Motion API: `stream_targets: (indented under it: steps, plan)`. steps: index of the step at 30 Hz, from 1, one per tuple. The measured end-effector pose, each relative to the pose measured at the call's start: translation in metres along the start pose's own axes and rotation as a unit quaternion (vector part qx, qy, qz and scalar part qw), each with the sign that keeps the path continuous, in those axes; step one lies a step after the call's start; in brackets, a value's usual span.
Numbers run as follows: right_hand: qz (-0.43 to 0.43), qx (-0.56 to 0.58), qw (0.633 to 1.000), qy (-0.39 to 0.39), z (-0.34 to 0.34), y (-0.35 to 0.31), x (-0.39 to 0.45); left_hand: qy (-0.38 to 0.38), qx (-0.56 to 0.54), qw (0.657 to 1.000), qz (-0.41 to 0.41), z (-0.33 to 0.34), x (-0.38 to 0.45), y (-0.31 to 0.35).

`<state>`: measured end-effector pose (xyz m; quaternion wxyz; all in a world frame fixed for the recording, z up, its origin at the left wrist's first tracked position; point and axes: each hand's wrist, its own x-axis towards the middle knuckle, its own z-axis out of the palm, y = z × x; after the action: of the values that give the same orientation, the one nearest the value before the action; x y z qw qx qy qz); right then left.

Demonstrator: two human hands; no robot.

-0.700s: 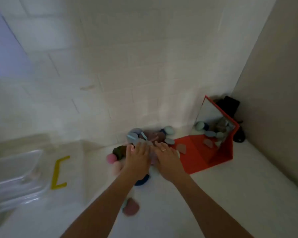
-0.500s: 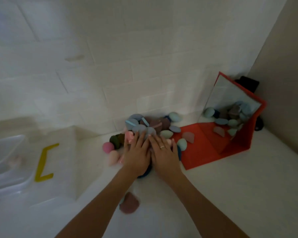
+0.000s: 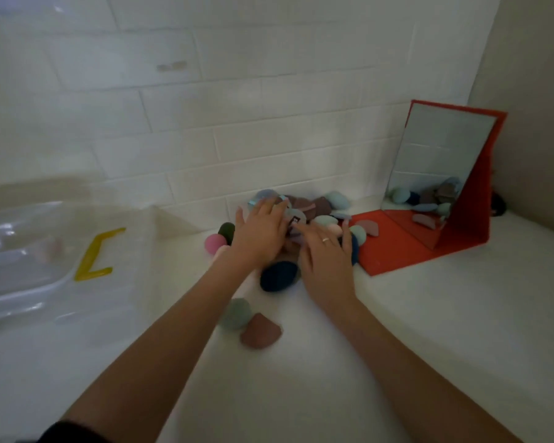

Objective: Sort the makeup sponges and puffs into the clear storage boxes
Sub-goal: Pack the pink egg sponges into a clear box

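A pile of makeup sponges and puffs [image 3: 314,207] in blue, mauve, pale green and pink lies against the tiled wall. My left hand [image 3: 261,233] rests flat on the left side of the pile with fingers spread. My right hand [image 3: 325,263], wearing a ring, lies flat on the pile's front right. A dark navy sponge [image 3: 277,276] sits between my wrists. A pale green sponge [image 3: 237,313] and a mauve wedge [image 3: 260,330] lie apart, nearer me. A clear storage box [image 3: 23,260] stands at the far left.
A red folding mirror [image 3: 435,187] stands open at the right of the pile, with a mauve puff [image 3: 370,227] on its base. A yellow bracket shape [image 3: 95,254] shows on the clear box beside the first. A beige wall closes off the right.
The camera has tipped down and closer. My left hand has slid up and left over the pile, and my right hand has shifted right, uncovering the navy sponge.
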<state>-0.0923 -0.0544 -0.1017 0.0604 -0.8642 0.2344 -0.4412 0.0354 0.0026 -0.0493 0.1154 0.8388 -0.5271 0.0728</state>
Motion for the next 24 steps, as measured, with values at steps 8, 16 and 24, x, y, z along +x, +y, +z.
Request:
stream_targets:
  steps: [8,16,24]
  plan:
    - [-0.157,0.005,0.980,-0.119,-0.026,-0.080,-0.054,0.041,-0.316,0.948,0.020,0.003,-0.124,-0.030]
    - [-0.076,-0.009,0.982,-0.172,-0.017,-0.085,-0.054,0.062,-0.331,0.941,0.036,0.009,-0.165,-0.044]
    - [0.026,0.032,0.987,-0.157,0.003,-0.069,-0.024,0.151,-0.208,0.966,-0.025,0.023,-0.119,-0.045]
